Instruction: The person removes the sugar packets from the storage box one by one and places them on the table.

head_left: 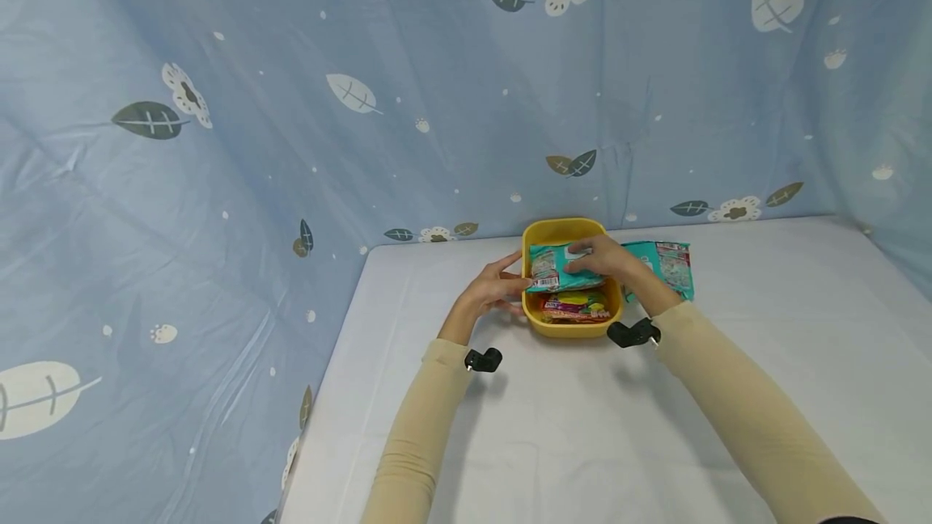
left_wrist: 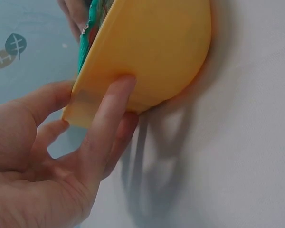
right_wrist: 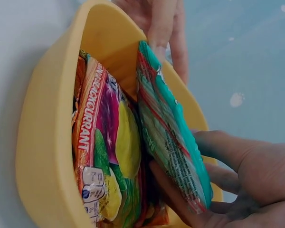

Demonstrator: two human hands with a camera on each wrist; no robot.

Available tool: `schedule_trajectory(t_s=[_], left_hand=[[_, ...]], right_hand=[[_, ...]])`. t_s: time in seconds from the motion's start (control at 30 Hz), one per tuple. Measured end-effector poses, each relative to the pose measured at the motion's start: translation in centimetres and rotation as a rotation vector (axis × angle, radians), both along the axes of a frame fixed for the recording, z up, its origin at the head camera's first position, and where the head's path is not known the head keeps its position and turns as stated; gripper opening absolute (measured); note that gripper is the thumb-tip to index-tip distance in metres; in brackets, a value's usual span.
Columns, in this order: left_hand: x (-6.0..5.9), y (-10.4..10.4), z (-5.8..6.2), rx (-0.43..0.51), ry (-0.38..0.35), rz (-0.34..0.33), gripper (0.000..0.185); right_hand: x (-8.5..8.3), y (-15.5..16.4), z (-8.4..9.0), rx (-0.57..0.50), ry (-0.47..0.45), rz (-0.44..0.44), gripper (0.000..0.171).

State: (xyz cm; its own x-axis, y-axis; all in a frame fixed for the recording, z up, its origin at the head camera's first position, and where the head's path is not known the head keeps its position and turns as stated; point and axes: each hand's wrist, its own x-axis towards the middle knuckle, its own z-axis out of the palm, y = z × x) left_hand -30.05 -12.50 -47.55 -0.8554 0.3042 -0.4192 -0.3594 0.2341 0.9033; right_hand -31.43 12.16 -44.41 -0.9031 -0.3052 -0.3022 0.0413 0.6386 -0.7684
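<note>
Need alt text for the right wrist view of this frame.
The right hand grips a teal packet, lowering it into a yellow bowl beside a red and yellow packet. Left fingers touch the bowl's far rim.

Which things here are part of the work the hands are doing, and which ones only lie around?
In use:
- yellow bowl, left hand touching its side
- teal packet, held by right hand over the bowl
- colourful packet inside the bowl

Lying about:
- second teal packet on the white table
- blue leaf-print cloth behind
</note>
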Motion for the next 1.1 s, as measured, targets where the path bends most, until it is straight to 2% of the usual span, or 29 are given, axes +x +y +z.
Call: schedule_trajectory(t_s=[0.3,0.53,0.87,1.1], left_hand=[[-0.22,-0.04,-0.28,-0.016,-0.011,0.012,0.077],[-0.19,-0.04,-0.27,-0.008,-0.011,0.018,0.077],[-0.18,-0.06,-0.23,0.004,-0.006,0.011,0.077],[-0.13,-0.13,-0.37,0.029,-0.007,0.004,0.078]], right_hand=[[-0.04,0.38,-0.3,-0.04,0.02,-0.018,0.062],[0.04,0.55,-0.36,-0.085,-0.012,-0.028,0.062],[-0.19,0.47,-0.29,-0.086,-0.061,-0.043,0.064],[-0.09,0.55,-0.6,-0.096,-0.054,-0.025,0.063]])
